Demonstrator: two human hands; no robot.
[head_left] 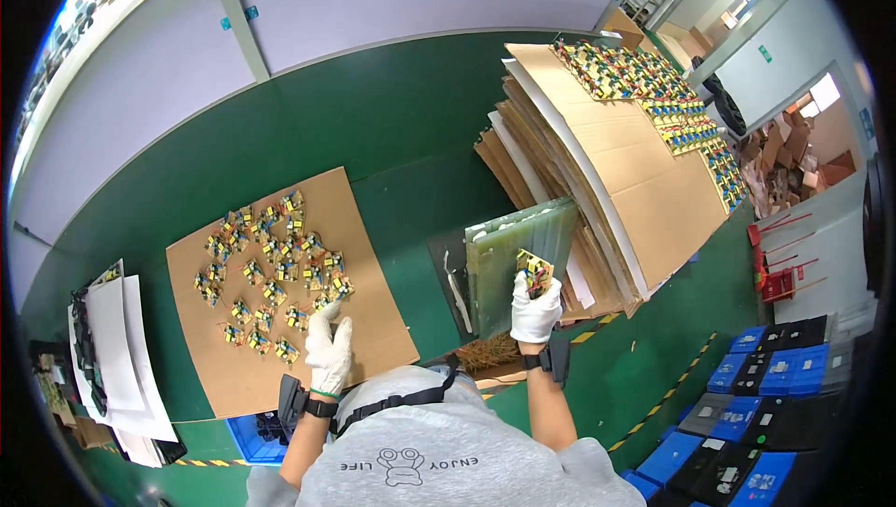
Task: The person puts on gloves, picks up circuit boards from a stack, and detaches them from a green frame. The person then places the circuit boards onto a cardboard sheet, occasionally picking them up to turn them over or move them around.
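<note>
My right hand, in a white glove, grips a small circuit board with yellow and dark parts on it. It is held over a stack of greenish translucent sheets. My left hand, also gloved, reaches over the near right part of a flat cardboard sheet. Its fingers are stretched out and apart, with the tips at the edge of a cluster of similar circuit boards. Whether the fingertips touch a board is hard to make out. Several of these boards lie loosely scattered on the cardboard.
A tall stack of cardboard sheets leans at the right, with rows of circuit boards on top. White sheets lie at the far left. A blue bin sits below the green table. Blue and black crates cover the floor at right.
</note>
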